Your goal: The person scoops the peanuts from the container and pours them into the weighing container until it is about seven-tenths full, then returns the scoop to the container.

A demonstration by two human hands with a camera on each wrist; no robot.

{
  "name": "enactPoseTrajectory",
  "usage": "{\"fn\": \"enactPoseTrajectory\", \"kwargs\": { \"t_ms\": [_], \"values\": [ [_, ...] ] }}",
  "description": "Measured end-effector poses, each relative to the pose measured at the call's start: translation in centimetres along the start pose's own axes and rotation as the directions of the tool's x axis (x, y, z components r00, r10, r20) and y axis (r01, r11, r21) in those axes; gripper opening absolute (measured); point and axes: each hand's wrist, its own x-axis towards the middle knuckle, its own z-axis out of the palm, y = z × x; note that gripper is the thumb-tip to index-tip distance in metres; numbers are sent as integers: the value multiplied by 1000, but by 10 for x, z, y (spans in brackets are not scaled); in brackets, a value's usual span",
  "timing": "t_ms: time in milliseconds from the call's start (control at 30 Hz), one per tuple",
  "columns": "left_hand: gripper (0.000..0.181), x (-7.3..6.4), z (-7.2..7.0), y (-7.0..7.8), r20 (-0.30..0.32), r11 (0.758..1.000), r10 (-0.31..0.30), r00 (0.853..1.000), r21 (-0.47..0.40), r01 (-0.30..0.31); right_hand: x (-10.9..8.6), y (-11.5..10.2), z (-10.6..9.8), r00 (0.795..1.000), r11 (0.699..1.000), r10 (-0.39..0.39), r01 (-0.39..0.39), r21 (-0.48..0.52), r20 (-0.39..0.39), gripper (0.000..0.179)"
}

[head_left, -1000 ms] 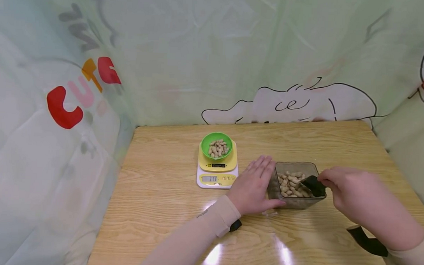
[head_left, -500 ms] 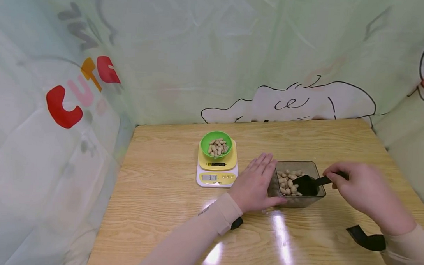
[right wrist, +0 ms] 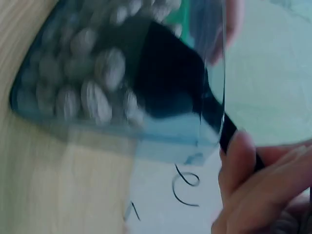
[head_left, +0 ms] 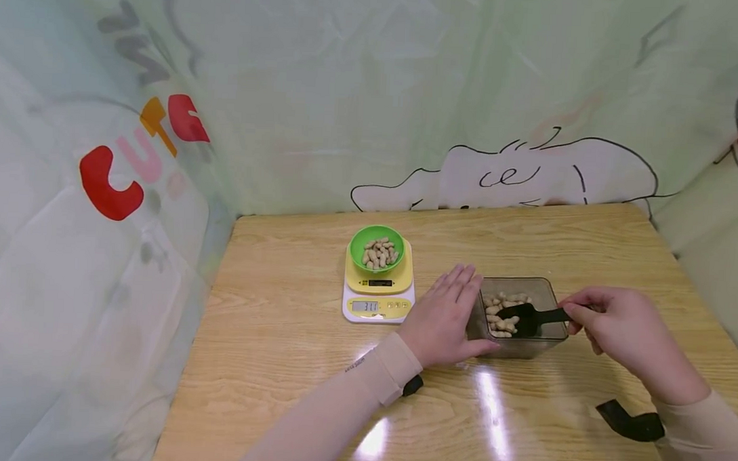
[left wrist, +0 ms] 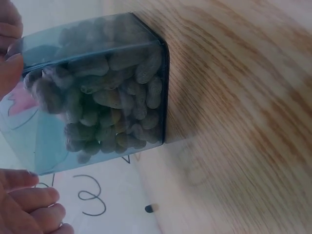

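A black scoop [head_left: 531, 320] dips into a clear grey plastic container [head_left: 517, 347] of peanuts [head_left: 505, 302]. My right hand [head_left: 616, 327] pinches the scoop's handle over the container's right rim. Several peanuts lie at the scoop's mouth; in the right wrist view the scoop blade [right wrist: 170, 73] shows through the container wall. My left hand [head_left: 442, 321] rests along the container's left side, fingers straight, thumb stretched across the near side. Low inside the container, packed peanuts [left wrist: 112, 97] show through the wall in the left wrist view.
Left of the container stands a yellow and white kitchen scale [head_left: 379, 292], its display reading 311 or 31.1. On it sits a green bowl [head_left: 357, 247] holding peanuts. A printed cloth [head_left: 324, 120] hangs behind the wooden table [head_left: 274, 322].
My right hand has drawn slightly back and lowered the handle, so the scoop has turned from steep to flatter, with its blade among the peanuts. My left hand has stayed on the container.
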Motion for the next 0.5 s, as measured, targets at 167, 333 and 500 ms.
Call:
{"fn": "enactPoseTrajectory", "kwargs": {
  "t_ms": [167, 333, 500],
  "values": [
    [112, 0, -1, 0, 3, 1000, -1, 1000, -23, 1, -4, 3, 7, 996, 997, -63, 65, 34, -61, 29],
    [112, 0, -1, 0, 0, 1000, -1, 1000, -27, 1, -10, -2, 19, 927, 944, -326, 309, -115, -186, 15],
    [112, 0, 0, 0, 2, 1000, -2, 1000, -28, 2, -5, -8, 20, 991, 993, -88, 95, 63, -105, 26]
  ]
}}
